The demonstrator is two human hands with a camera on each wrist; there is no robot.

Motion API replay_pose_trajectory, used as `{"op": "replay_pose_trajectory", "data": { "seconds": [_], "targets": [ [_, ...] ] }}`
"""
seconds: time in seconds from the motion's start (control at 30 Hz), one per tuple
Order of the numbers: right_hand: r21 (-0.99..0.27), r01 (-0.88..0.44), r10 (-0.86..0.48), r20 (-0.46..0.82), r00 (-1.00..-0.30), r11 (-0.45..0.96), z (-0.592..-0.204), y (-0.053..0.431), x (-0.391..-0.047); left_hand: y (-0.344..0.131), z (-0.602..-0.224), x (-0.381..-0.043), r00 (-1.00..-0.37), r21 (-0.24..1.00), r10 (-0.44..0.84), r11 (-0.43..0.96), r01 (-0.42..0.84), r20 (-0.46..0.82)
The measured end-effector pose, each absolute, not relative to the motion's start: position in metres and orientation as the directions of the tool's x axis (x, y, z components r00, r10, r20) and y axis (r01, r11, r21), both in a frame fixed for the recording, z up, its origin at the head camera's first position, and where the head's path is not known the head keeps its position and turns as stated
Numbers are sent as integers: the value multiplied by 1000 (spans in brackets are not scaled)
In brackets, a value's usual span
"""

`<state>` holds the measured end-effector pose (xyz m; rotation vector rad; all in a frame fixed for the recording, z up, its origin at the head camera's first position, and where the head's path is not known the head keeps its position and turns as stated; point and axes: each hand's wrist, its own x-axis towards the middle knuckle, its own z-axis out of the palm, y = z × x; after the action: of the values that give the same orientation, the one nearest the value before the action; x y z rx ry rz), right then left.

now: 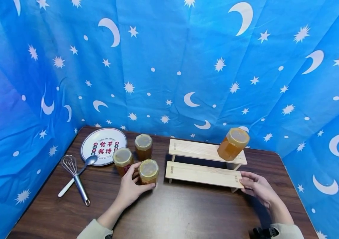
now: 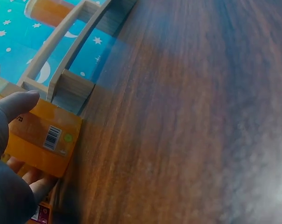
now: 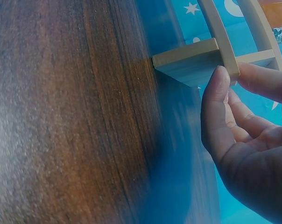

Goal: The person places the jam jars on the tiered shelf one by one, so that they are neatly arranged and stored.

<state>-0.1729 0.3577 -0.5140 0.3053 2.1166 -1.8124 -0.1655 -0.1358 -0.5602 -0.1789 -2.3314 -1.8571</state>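
My left hand (image 1: 132,187) has its thumb and fingers around a honey-coloured jar (image 1: 149,171) with a gold lid; a barcode label shows on that jar (image 2: 52,135) in the left wrist view. At the right, my right hand (image 1: 259,187) pinches the right end of the lower wooden shelf (image 1: 202,174) between thumb and fingers. That shelf's end (image 3: 220,56) and side leg show close up in the right wrist view. Behind it, the upper wooden shelf (image 1: 194,149) carries another amber jar (image 1: 233,144) near its right end.
Two more gold-lidded jars stand left of the held one: a near jar (image 1: 123,161) and a back jar (image 1: 143,146). A white plate (image 1: 89,146) with red characters lies back left. A spoon (image 1: 80,172) leans on its rim, crossed by a whisk (image 1: 80,187). Blue cloth (image 1: 157,49) hangs behind the table.
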Motion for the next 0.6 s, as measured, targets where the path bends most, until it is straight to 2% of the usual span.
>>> {"op": "replay_pose_trajectory", "data": {
  "seconds": [0.37,0.6],
  "targets": [
    [-911,374,-52,-388,-920,176,-513,357,-172,-136,-561,-165,-978,950,-14,239,199,208],
    [-912,371,-51,-385,-922,174,-514,356,-172,-133,-549,-161,-966,943,-33,228,243,257]
  ]
}}
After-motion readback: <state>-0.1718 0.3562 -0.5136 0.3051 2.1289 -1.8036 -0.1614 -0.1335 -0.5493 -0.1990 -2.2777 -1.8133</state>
